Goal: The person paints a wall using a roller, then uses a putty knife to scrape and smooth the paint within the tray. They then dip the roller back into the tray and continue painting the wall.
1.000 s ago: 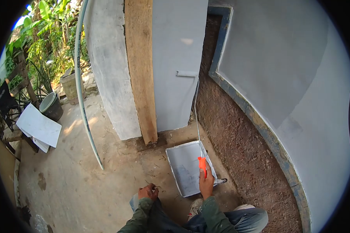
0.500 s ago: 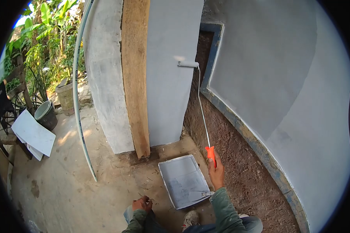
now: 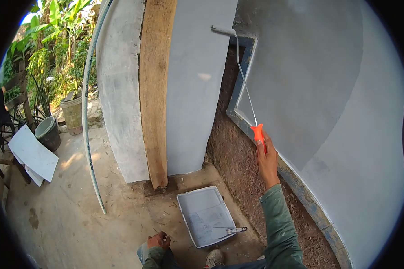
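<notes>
My right hand [image 3: 267, 157] is wrapped round the orange handle [image 3: 258, 136] of a paint roller, with the arm stretched forward. The roller's thin metal rod runs up to its grey sleeve [image 3: 223, 30], which lies against the grey-painted wall panel [image 3: 193, 89] near its right edge. Below sits a paint tray [image 3: 206, 210] with grey paint, and a brush [image 3: 231, 231] rests across its lower right edge. My left hand [image 3: 159, 240] is low, left of the tray, with its fingers curled together; what they hold, if anything, is too small to name.
A wooden post [image 3: 155, 98] stands left of the painted panel. A hose [image 3: 87, 134] hangs before the wall. At the left are white sheets [image 3: 33, 152], a dark bucket [image 3: 48, 133] and a planter [image 3: 74, 112]. A blue-grey ledge [image 3: 307, 193] borders the right wall.
My right hand has moved up and forward, and the roller sleeve is higher on the panel. The view has shifted slightly. My left hand stays low by the tray.
</notes>
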The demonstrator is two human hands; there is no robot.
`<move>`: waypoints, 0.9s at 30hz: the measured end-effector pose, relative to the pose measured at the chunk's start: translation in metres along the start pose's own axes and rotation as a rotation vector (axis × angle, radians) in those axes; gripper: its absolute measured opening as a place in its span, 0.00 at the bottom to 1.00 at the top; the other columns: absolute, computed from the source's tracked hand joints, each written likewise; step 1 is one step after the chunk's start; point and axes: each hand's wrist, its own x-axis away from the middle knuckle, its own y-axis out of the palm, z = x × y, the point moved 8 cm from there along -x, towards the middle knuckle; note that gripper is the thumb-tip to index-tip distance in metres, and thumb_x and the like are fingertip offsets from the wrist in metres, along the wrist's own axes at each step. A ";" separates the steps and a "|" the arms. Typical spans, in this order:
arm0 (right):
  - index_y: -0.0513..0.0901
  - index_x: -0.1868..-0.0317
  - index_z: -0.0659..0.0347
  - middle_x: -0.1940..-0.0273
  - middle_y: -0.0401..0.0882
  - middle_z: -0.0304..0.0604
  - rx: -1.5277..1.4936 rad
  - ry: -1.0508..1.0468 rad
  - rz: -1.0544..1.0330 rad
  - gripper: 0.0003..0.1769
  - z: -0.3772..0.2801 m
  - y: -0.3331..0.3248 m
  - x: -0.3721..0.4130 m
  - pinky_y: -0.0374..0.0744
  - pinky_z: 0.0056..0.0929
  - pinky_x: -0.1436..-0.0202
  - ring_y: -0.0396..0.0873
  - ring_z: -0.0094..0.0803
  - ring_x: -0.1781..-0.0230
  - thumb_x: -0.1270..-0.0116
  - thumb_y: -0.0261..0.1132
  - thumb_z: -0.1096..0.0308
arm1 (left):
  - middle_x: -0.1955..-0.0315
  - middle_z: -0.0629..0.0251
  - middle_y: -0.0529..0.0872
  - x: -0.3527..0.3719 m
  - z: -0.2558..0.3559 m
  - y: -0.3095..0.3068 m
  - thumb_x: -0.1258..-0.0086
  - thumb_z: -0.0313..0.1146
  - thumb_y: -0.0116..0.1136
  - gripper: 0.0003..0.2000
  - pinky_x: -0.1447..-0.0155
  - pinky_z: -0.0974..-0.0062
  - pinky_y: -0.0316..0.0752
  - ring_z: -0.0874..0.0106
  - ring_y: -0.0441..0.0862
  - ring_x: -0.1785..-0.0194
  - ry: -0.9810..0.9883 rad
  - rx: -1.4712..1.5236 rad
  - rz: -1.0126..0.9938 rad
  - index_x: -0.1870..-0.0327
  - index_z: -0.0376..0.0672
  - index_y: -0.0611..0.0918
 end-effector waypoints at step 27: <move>0.70 0.22 0.53 0.74 0.76 0.38 -0.170 -0.163 0.050 0.31 -0.251 -0.071 -0.219 0.72 0.27 0.80 0.74 0.24 0.80 0.19 0.59 0.52 | 0.55 0.56 0.93 -0.006 -0.008 0.008 0.27 0.53 0.60 0.19 0.38 0.52 0.75 0.53 0.89 0.49 -0.011 -0.003 -0.120 0.48 0.50 0.86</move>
